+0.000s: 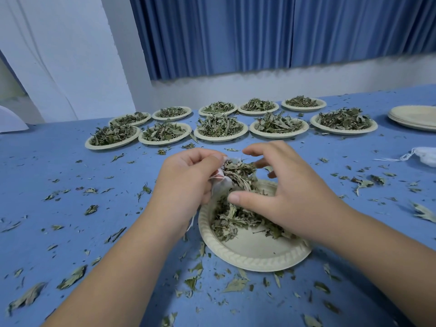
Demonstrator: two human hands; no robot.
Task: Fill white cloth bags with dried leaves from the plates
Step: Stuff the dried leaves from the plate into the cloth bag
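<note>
A cream paper plate (254,253) lies in front of me with a pile of dried leaves (233,220) at its far side. My left hand (186,182) grips a small white cloth bag (221,185) by its mouth, just above the plate's far left rim; the bag is mostly hidden by my fingers. A clump of leaves (238,172) sticks out of the bag's opening. My right hand (285,197) hovers over the plate with fingers spread and curled around that clump, the thumb low against the leaf pile.
Two rows of several leaf-filled plates (220,128) stand farther back on the blue table. A stack of empty plates (415,116) sits at the far right, with another white bag (424,156) and its string below it. Loose leaf bits litter the table all around.
</note>
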